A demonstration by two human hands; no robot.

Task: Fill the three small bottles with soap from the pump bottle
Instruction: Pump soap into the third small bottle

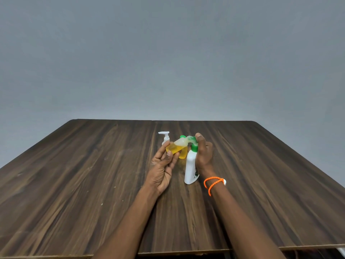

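My left hand (163, 165) holds a small clear bottle (176, 146) with yellow soap in it, tilted, its mouth up against the green nozzle of the pump bottle. The white pump bottle (190, 165) stands on the table, and my right hand (203, 152) is wrapped around its green pump head (194, 144) from the right, thumb on top. Behind the tilted bottle stands another small bottle (183, 153) with yellow soap and a green cap. A small bottle with a white pump top (165, 137) stands at the back left, its body partly hidden by my fingers.
The bottles stand near the middle of a dark wooden table (93, 174) that ends at a plain grey wall. An orange beaded band (213, 183) is around my right wrist. The table's front edge runs just below my forearms.
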